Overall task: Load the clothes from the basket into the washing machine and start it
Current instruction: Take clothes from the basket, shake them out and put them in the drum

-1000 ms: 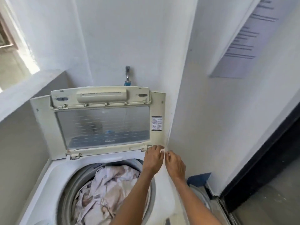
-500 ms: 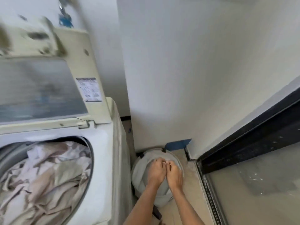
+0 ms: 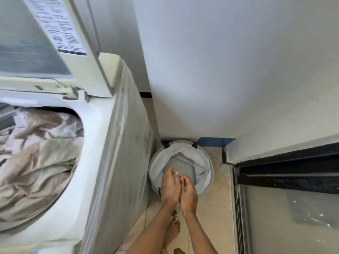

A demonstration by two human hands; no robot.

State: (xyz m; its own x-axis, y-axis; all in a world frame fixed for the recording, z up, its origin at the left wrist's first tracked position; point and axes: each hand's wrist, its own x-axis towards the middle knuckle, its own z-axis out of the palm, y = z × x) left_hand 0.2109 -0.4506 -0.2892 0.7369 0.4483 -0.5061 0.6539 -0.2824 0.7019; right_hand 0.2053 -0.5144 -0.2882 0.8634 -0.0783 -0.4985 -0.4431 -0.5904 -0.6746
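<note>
Both hands, left hand [image 3: 169,186] and right hand [image 3: 188,192], have dropped from the lid and are now hovering together, grasping nothing I can see, over the emptied-looking round grey fabric basket [image 3: 209,177] lower middle; crumpled beige clothes [image 3: 36,154] are sitting in the white top-loading washing machine [image 3: 102,162] at left.

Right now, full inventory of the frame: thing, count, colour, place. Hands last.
washing machine: 1, white, left; top-loader.
lid: 1, cream with a clear window, raised at upper left.
label: 1, white with dark print, on the lid frame.
clothes: 1 heap, beige and pale, in the drum.
basket: 1, grey rim with white lining, on the floor right of the machine; bottom shows, no clothes visible.
blue tape: 1 strip, blue, at the wall base behind the basket.
door track: 1, black, right.
feet: 2, bare, on the tile at bottom; one only partly in frame.
left hand: 1, over the basket, touching the right.
right hand: 1, over the basket; anything pinched is too small to tell.
</note>
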